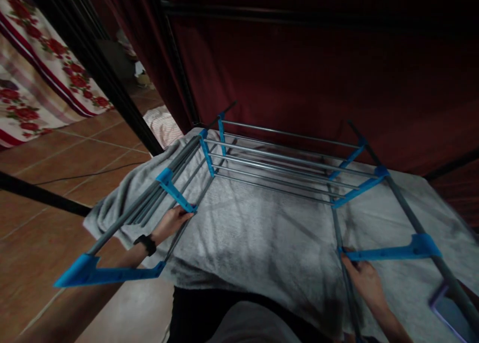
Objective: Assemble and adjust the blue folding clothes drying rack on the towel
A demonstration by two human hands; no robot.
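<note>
Blue brackets (178, 196) are held by my left fingers (181, 215) and right fingers (349, 264); grey blanket (262, 238) lies beneath them, dark-red cloth (280, 79) beyond, phone-like object (454, 315) rightward.

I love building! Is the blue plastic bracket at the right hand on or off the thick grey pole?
On: the bracket has one end around the pole.

The left hand (172, 223) (black band (147, 244) at its wrist) holds one blue bracket (175, 192), the right hand (364, 279) another blue bracket (385, 253), of a metal rack (284, 156) on a grey blanket (258, 243) beside a red curtain (280, 74).
</note>
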